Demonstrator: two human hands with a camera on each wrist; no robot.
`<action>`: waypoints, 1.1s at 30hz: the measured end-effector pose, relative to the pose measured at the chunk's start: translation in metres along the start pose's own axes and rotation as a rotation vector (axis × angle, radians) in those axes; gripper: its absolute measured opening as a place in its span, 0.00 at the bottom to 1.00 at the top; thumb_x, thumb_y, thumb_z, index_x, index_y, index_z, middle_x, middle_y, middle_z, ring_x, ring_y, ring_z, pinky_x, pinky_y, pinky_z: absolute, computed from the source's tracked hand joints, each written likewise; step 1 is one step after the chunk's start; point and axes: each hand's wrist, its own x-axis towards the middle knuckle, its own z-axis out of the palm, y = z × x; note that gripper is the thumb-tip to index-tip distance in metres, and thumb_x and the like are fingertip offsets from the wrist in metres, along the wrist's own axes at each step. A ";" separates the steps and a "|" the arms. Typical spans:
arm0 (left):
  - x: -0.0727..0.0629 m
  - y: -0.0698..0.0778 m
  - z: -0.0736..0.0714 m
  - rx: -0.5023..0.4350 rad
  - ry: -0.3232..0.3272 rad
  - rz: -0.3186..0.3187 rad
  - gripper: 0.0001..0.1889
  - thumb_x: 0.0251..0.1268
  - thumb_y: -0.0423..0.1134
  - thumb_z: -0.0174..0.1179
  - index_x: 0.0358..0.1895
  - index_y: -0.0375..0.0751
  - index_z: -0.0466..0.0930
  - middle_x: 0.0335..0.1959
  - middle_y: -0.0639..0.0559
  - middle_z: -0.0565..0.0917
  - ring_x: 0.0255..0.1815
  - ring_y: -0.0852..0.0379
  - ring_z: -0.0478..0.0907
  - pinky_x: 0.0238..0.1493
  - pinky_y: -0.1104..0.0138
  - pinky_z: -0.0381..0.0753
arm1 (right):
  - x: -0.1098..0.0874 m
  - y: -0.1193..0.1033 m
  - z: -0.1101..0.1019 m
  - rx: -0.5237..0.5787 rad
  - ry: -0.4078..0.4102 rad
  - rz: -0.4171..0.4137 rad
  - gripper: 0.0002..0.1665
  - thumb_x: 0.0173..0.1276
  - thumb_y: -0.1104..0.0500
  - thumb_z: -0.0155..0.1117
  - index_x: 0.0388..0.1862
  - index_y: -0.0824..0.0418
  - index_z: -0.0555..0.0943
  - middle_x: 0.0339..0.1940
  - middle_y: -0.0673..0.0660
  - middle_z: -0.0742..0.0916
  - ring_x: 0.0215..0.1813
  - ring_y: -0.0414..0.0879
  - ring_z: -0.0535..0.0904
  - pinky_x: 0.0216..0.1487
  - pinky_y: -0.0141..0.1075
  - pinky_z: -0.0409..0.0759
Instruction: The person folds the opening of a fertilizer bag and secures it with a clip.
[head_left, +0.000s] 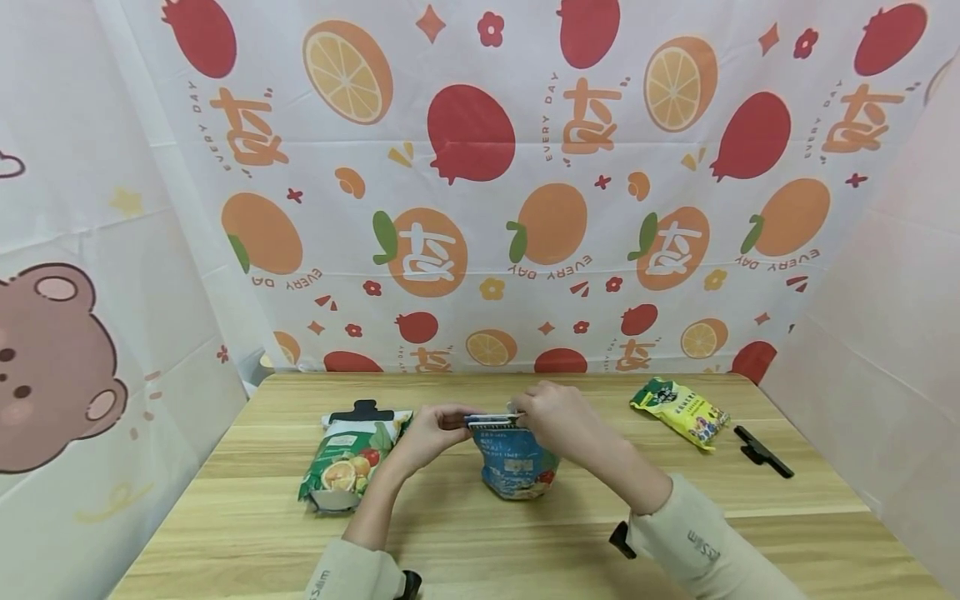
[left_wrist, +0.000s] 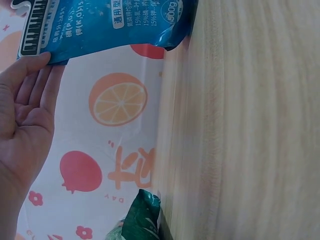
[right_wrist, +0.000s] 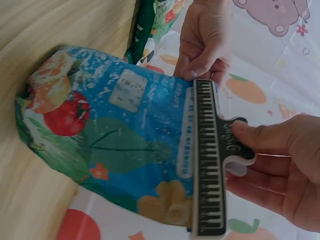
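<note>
A blue fertilizer-style bag [head_left: 517, 471] printed with fruit and vegetables stands on the table between the two hands. Across its top edge lies a clip [right_wrist: 207, 165] patterned like piano keys, seen side-on in the right wrist view. My right hand [head_left: 558, 421] pinches the clip's black handle [right_wrist: 237, 142] between thumb and fingers. At the bag's other top corner, my left hand [head_left: 427, 433] pinches the edge, thumb in front and fingers behind, as the left wrist view shows close to one end of the clip.
To the left lies a green and white bag [head_left: 348, 467] with a black clip [head_left: 363, 410] on its top. At the right are a yellow-green packet [head_left: 682, 410] and a loose black clip [head_left: 763, 452]. A fruit-printed curtain [head_left: 480, 200] hangs behind the wooden table [head_left: 465, 546].
</note>
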 end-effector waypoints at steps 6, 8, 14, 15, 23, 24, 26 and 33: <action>-0.003 0.010 0.000 -0.025 -0.003 -0.009 0.14 0.59 0.22 0.57 0.49 0.28 0.78 0.44 0.38 0.81 0.45 0.46 0.79 0.42 0.65 0.78 | -0.005 0.007 0.004 0.245 -0.107 0.140 0.21 0.59 0.54 0.67 0.51 0.58 0.79 0.43 0.52 0.81 0.43 0.44 0.77 0.40 0.38 0.78; -0.005 0.017 0.001 -0.036 -0.012 -0.011 0.15 0.58 0.21 0.57 0.50 0.26 0.77 0.44 0.37 0.81 0.45 0.44 0.78 0.42 0.64 0.78 | -0.009 0.012 0.005 0.335 -0.130 0.172 0.25 0.60 0.53 0.66 0.55 0.58 0.76 0.47 0.53 0.80 0.47 0.46 0.76 0.44 0.41 0.77; -0.007 0.022 0.002 -0.028 -0.023 -0.025 0.14 0.59 0.24 0.58 0.50 0.26 0.77 0.44 0.37 0.80 0.45 0.46 0.78 0.43 0.59 0.78 | -0.027 0.037 0.005 0.611 -0.128 0.249 0.29 0.63 0.53 0.64 0.61 0.60 0.71 0.53 0.55 0.78 0.52 0.50 0.74 0.49 0.47 0.74; -0.006 0.019 0.002 -0.025 -0.017 -0.031 0.14 0.60 0.25 0.58 0.50 0.28 0.77 0.45 0.38 0.80 0.45 0.46 0.78 0.43 0.60 0.78 | -0.030 0.041 0.006 0.636 -0.133 0.254 0.29 0.63 0.53 0.64 0.61 0.60 0.71 0.53 0.55 0.78 0.52 0.50 0.74 0.49 0.47 0.74; -0.004 0.000 0.010 -0.075 -0.020 -0.059 0.18 0.60 0.30 0.60 0.54 0.28 0.74 0.48 0.37 0.78 0.52 0.41 0.73 0.46 0.58 0.77 | -0.055 0.058 0.026 0.748 -0.136 0.325 0.22 0.63 0.49 0.63 0.54 0.55 0.77 0.50 0.49 0.80 0.53 0.48 0.74 0.51 0.48 0.72; -0.005 0.000 0.012 -0.072 -0.019 -0.063 0.18 0.60 0.31 0.60 0.54 0.27 0.74 0.48 0.37 0.78 0.52 0.41 0.73 0.45 0.57 0.77 | -0.057 0.059 0.030 0.761 -0.121 0.335 0.20 0.63 0.49 0.62 0.52 0.55 0.78 0.48 0.48 0.81 0.53 0.48 0.74 0.51 0.48 0.72; -0.005 0.000 0.014 -0.052 -0.003 -0.063 0.19 0.60 0.32 0.61 0.54 0.28 0.74 0.47 0.38 0.79 0.51 0.43 0.75 0.44 0.58 0.77 | -0.061 0.060 0.037 0.802 -0.088 0.346 0.15 0.64 0.50 0.61 0.47 0.56 0.80 0.44 0.48 0.82 0.50 0.48 0.75 0.48 0.46 0.74; -0.005 0.002 0.018 -0.014 0.052 -0.032 0.16 0.62 0.33 0.59 0.51 0.29 0.76 0.44 0.41 0.80 0.45 0.50 0.77 0.43 0.56 0.77 | -0.065 0.059 0.045 0.910 -0.043 0.373 0.14 0.66 0.54 0.59 0.45 0.60 0.80 0.39 0.51 0.83 0.43 0.50 0.77 0.36 0.36 0.77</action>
